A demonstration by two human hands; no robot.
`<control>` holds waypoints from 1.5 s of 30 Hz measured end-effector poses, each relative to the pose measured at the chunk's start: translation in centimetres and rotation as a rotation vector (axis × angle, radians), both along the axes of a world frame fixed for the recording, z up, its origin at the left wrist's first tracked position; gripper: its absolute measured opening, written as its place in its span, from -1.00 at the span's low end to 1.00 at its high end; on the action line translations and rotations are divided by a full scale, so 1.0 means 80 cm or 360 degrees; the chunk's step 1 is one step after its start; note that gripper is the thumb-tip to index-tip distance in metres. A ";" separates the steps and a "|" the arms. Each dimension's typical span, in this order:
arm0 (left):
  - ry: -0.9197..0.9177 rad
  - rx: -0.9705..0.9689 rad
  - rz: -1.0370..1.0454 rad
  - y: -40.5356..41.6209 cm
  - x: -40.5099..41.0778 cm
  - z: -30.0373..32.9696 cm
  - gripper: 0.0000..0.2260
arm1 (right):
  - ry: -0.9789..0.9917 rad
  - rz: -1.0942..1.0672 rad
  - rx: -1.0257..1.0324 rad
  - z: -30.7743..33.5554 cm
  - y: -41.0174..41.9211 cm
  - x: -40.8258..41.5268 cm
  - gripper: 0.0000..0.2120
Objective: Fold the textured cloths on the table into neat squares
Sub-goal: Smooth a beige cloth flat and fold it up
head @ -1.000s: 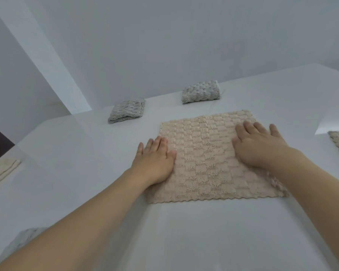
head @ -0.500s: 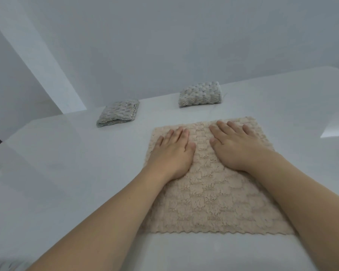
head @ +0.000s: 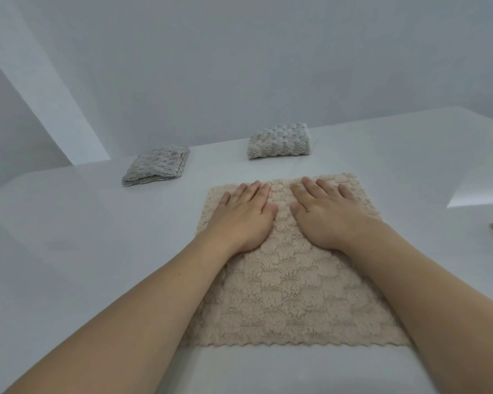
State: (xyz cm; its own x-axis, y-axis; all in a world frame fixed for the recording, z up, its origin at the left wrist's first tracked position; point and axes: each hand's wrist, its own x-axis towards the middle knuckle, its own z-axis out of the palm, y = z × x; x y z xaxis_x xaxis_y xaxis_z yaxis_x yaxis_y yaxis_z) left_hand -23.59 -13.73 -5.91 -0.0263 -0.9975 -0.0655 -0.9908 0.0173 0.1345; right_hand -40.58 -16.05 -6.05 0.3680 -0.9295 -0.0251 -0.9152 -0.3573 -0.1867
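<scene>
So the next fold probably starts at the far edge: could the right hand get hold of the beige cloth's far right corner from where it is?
Probably yes. The right hand lies flat on the beige cloth, fingertips near the far edge, and nothing covers that corner.

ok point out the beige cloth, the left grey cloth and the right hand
beige cloth (head: 291,297): head view, bare middle
left grey cloth (head: 157,164): head view, top face
right hand (head: 325,216): head view, back of hand

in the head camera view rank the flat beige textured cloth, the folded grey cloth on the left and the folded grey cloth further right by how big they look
1. Flat beige textured cloth: by far the largest, though also nearest.
2-3. Folded grey cloth on the left and folded grey cloth further right: they look about alike, so I will not rank them.
</scene>
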 end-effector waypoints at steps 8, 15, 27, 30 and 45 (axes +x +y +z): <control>-0.0031 0.0036 0.0172 0.013 0.067 0.001 -0.47 | 0.0009 -0.0212 0.0056 0.004 -0.016 -0.036 -0.47; -0.0293 0.0002 0.0223 0.027 0.070 0.016 -0.46 | 0.0004 -0.0247 0.0036 0.006 -0.010 -0.030 -0.47; -0.0013 -0.0026 0.0018 0.111 0.017 0.002 -0.47 | -0.0031 -0.0083 0.0036 0.000 0.018 0.003 -0.46; -0.0025 0.0065 0.0121 0.117 0.038 0.004 -0.46 | 0.0015 -0.0188 0.0049 0.005 0.025 -0.002 -0.44; -0.0132 -0.0235 -0.0214 0.194 0.051 0.040 -0.41 | -0.0194 -0.0198 -0.0249 0.028 0.170 -0.062 -0.59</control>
